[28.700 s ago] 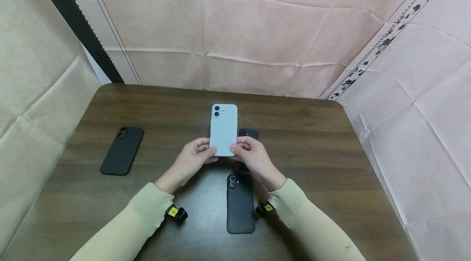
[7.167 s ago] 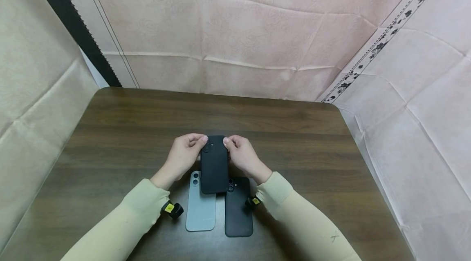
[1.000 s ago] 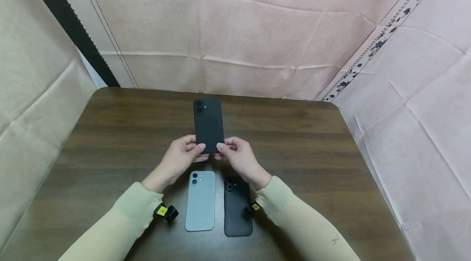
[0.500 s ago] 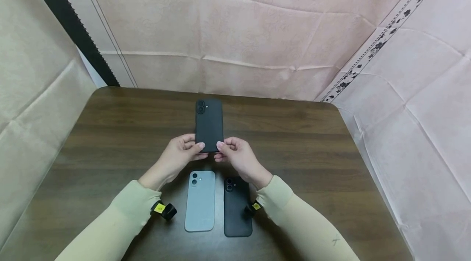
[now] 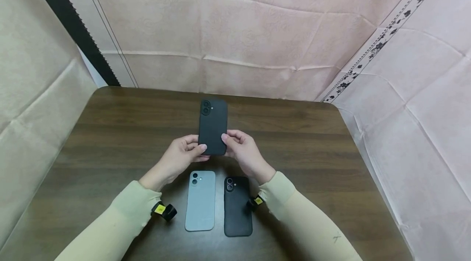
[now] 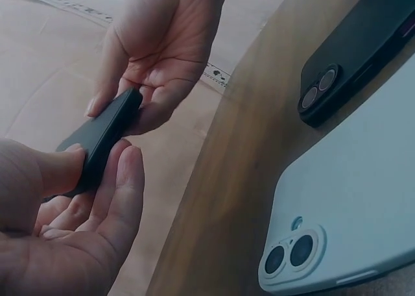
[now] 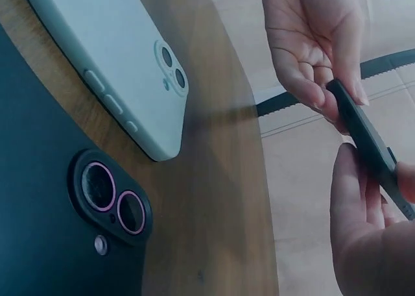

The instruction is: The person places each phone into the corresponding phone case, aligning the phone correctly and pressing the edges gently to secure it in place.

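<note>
Above the table, a phone in a black case (image 5: 213, 126) is held nearly upright, its camera end up and its back toward the head view. My left hand (image 5: 178, 155) grips its lower left corner, with the thumb on the back and fingers behind. The right hand (image 5: 248, 152) pinches the lower right edge, thumb (image 5: 225, 138) laid on the back. In the left wrist view the cased phone (image 6: 104, 140) appears edge-on between both hands. Below it, a light blue phone (image 5: 200, 204) and another black phone (image 5: 237, 210) lie side by side, camera sides up.
The brown wooden table (image 5: 294, 142) has a rounded far edge. Pale cloth (image 5: 257, 40) hangs behind and on both sides. Small black wrist cameras sit at both cuffs, the right one (image 5: 254, 203) overlapping the dark phone's edge in the head view.
Earlier, both hands held the light blue phone, and a black case lay at left. Since half a second ago, the held phone shifted slightly right and the right thumb moved up its edge.
</note>
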### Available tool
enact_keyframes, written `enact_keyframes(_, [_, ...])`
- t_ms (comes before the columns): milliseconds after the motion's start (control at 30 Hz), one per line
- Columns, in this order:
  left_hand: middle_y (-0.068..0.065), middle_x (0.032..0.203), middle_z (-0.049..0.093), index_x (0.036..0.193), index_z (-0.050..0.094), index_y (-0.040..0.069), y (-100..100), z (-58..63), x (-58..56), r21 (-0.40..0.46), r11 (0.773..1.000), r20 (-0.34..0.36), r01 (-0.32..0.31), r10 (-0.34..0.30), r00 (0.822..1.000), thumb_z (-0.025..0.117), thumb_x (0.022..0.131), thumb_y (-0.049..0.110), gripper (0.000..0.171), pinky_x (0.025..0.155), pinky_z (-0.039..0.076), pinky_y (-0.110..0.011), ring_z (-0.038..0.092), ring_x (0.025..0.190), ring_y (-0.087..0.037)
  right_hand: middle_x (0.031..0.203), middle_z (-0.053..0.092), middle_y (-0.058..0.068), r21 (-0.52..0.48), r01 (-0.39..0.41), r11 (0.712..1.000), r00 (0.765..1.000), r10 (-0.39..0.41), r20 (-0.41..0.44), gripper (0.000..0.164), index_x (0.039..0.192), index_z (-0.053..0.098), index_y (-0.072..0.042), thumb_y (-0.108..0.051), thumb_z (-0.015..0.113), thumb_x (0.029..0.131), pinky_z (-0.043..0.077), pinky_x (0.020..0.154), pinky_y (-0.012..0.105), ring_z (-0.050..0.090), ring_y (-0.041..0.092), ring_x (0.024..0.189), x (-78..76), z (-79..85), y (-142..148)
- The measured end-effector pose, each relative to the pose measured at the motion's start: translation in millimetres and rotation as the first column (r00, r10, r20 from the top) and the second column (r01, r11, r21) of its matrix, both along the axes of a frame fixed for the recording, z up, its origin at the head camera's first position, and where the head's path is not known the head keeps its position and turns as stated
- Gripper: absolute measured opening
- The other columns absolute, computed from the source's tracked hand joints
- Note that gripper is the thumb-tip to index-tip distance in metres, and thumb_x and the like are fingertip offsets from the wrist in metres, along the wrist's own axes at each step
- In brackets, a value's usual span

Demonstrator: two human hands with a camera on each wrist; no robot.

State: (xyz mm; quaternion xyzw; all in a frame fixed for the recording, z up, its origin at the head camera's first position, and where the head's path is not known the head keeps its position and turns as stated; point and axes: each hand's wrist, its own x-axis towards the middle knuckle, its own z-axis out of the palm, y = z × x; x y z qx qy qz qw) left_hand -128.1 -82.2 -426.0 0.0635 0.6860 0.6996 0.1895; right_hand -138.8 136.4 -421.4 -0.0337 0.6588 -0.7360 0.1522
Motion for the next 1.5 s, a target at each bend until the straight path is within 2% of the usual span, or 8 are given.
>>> enact_keyframes(200, [-0.013, 0.114, 0.068, 0.130, 0.055, 0.006, 0.2, -2.6, -0.3, -0.015, 1.000, -0.016, 0.026, -0.026, 1.000, 0.063, 0.095, 0.018, 0.038, 0.086, 0.052, -0.035, 0.065, 0.102, -0.037, 0.115, 0.067, 0.013, -0.014, -0.042, 0.999, 0.999, 0.042, 0.017, 0.034, 0.122, 0.058, -0.005, -0.027, 0.060, 0.097, 0.053, 0.087, 0.040, 0.066, 0.029, 0.102, -2.0, 1.3, 3.6])
enact_keyframes(400, [-0.014, 0.111, 0.068, 0.128, 0.055, 0.005, 1.0, -6.0, 1.4, -0.005, 0.999, -0.013, 0.050, -0.050, 0.999, 0.061, 0.096, 0.017, 0.034, 0.085, 0.053, -0.037, 0.064, 0.102, -0.041, 0.108, 0.069, 0.016, 0.024, -0.057, 0.998, 0.998, 0.056, 0.040, 0.026, 0.113, 0.058, -0.001, -0.021, 0.060, 0.097, 0.054, 0.085, 0.040, 0.068, 0.028, 0.093, -2.4, 4.0, 5.9])
enact_keyframes(533, [-0.014, 0.112, 0.068, 0.125, 0.056, 0.005, 1.3, -5.8, 0.5, -0.013, 0.999, -0.023, 0.051, -0.051, 0.998, 0.060, 0.097, 0.016, 0.031, 0.084, 0.054, -0.039, 0.065, 0.102, -0.038, 0.108, 0.068, 0.016, 0.001, -0.058, 0.998, 0.997, 0.058, 0.048, 0.019, 0.108, 0.056, -0.002, -0.019, 0.058, 0.098, 0.054, 0.084, 0.040, 0.068, 0.026, 0.093, -1.4, 3.6, 5.4])
enact_keyframes(733, [-0.007, 0.115, 0.068, 0.129, 0.056, 0.011, -1.4, -0.2, -4.8, -0.100, 0.993, -0.072, -0.055, 0.048, 0.996, 0.059, 0.098, 0.026, 0.035, 0.084, 0.054, -0.037, 0.067, 0.099, -0.022, 0.106, 0.068, 0.014, -0.038, -0.075, 0.996, 0.996, 0.077, 0.049, 0.017, 0.106, 0.054, -0.004, -0.020, 0.058, 0.099, 0.055, 0.080, 0.037, 0.067, 0.022, 0.090, 1.7, 1.9, 2.9])
enact_keyframes(833, [-0.006, 0.115, 0.068, 0.130, 0.055, 0.011, -4.0, 3.0, -7.4, -0.111, 0.986, -0.077, -0.121, 0.113, 0.991, 0.060, 0.098, 0.029, 0.037, 0.084, 0.054, -0.035, 0.066, 0.100, -0.020, 0.105, 0.068, 0.014, -0.019, -0.114, 0.993, 0.992, 0.115, 0.054, 0.019, 0.107, 0.055, -0.003, -0.020, 0.058, 0.098, 0.056, 0.080, 0.038, 0.067, 0.022, 0.087, 3.2, 0.9, 1.3])
enact_keyframes(933, [-0.007, 0.117, 0.067, 0.131, 0.055, 0.010, -5.5, 5.3, -7.6, -0.116, 0.983, -0.056, -0.141, 0.135, 0.989, 0.060, 0.097, 0.029, 0.040, 0.084, 0.054, -0.035, 0.064, 0.103, -0.021, 0.106, 0.068, 0.015, 0.017, -0.129, 0.991, 0.991, 0.128, 0.047, 0.026, 0.106, 0.057, -0.001, -0.026, 0.057, 0.099, 0.056, 0.080, 0.040, 0.068, 0.024, 0.089, 3.9, 0.8, -0.9])
enact_keyframes(1100, [-0.008, 0.120, 0.065, 0.132, 0.054, 0.008, -4.8, 6.3, -5.1, -0.122, 0.983, -0.020, -0.134, 0.132, 0.991, 0.061, 0.097, 0.028, 0.041, 0.086, 0.054, -0.036, 0.063, 0.104, -0.022, 0.107, 0.066, 0.015, 0.053, -0.086, 0.995, 0.996, 0.084, 0.034, 0.037, 0.109, 0.061, -0.003, -0.038, 0.054, 0.099, 0.055, 0.081, 0.041, 0.067, 0.028, 0.091, 2.7, 0.8, -2.7])
enact_keyframes(1500, [-0.008, 0.116, 0.067, 0.129, 0.056, 0.011, -1.9, 4.4, -1.0, -0.079, 0.995, -0.010, -0.066, 0.066, 0.998, 0.057, 0.099, 0.028, 0.034, 0.087, 0.053, -0.038, 0.066, 0.098, -0.024, 0.098, 0.064, 0.014, 0.079, -0.046, 0.996, 0.999, 0.046, -0.010, 0.027, 0.112, 0.056, -0.008, -0.031, 0.046, 0.103, 0.055, 0.074, 0.038, 0.064, 0.025, 0.084, 1.0, -1.1, -4.6])
